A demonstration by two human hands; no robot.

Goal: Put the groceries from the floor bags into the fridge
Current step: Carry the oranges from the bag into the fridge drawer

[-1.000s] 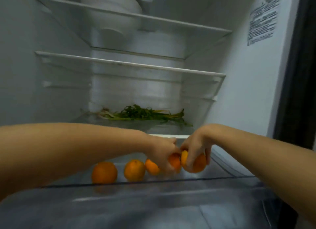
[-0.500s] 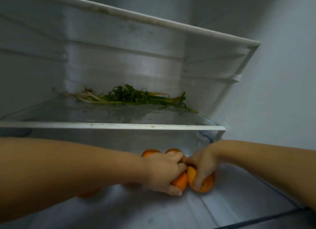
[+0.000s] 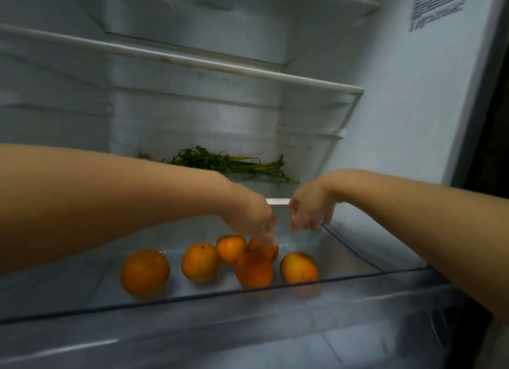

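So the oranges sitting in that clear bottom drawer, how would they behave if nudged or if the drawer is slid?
The oranges are round and lie loose on the smooth floor of the clear drawer, so they would probably roll when nudged. They look firm, likely easy to grip in one hand. Sliding the drawer may send them knocking together.

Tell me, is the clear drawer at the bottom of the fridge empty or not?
Not empty. The clear drawer holds oranges on its floor, five or six; two overlap in blur under the left hand.
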